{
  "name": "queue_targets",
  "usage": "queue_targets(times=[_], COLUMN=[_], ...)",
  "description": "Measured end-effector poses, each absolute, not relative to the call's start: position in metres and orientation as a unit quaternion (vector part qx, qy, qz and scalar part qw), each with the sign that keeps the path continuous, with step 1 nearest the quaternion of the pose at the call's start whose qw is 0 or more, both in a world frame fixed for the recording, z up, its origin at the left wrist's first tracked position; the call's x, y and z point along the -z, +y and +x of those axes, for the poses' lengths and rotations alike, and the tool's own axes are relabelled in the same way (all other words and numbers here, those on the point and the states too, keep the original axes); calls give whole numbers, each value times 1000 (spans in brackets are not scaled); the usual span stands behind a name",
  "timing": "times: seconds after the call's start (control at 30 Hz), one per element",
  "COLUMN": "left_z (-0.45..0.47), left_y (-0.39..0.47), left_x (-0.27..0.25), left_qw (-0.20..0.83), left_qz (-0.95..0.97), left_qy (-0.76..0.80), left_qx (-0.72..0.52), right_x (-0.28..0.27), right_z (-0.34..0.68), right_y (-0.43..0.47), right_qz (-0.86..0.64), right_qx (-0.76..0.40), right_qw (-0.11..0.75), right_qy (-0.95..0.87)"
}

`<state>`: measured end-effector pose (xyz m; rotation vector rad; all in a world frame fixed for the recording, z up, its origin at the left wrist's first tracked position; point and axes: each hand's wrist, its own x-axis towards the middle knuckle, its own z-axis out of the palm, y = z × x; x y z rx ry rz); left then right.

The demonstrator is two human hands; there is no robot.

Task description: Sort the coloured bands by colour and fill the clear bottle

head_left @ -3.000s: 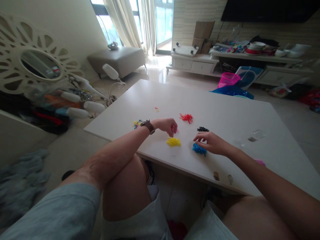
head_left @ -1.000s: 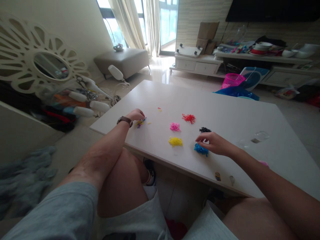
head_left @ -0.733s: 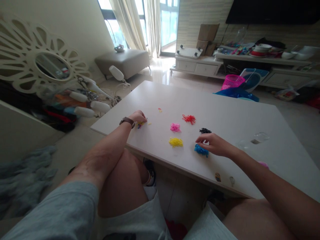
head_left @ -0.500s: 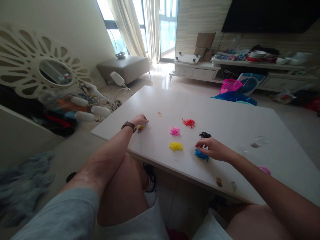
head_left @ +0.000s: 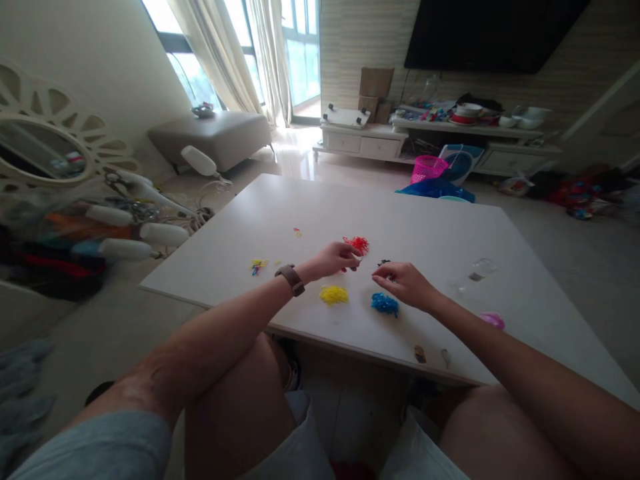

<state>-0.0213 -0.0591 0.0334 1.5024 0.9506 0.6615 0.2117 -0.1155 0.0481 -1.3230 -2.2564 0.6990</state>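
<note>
In a daylit room, a white table (head_left: 425, 230) carries heaps of small coloured loops. The left hand (head_left: 336, 259) is over the table's middle, in front of the red heap (head_left: 357, 243), thumb and fingertips drawn close; whether they pinch 1 loop is too small to tell. The right hand (head_left: 404, 283) is between the black heap (head_left: 383, 263) and the blue heap (head_left: 385, 304), fingers curled towards the thumb, contact unclear. The yellow heap (head_left: 334, 295) lies towards the near edge, a mixed heap (head_left: 258, 264) towards the left corner.
</note>
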Motion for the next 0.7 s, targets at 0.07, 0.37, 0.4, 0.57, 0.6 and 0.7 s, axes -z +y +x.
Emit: queue_targets(times=[0.07,0.37,0.4,0.57,0.6,0.7], left_z=[1,32,31,25,25,25], left_y=[-68,-79,-80,-84,-85,-87], left_x=[-33,-38,-40,-44,-45,-46], left_qw=[632,734,736,739,739,743], left_qz=[608,470,463,443,441,432], left_qy=[374,341,347,379,384,392], left_qx=[-302,-351,-351,-338,-335,-328], right_x=[-52,-61,-60,-59,-59,-59], right_z=[209,220,221,220,220,218], right_y=[-118,-117,-116,-116,-116,-116], right_qz=[-488,-531,-534,-534,-529,-512], right_qx=[-257,-237,-237,-233,-232,-225], right_qw=[244,281,275,274,281,298], right_qy=[-798,-763,-763,-765,-766,-773])
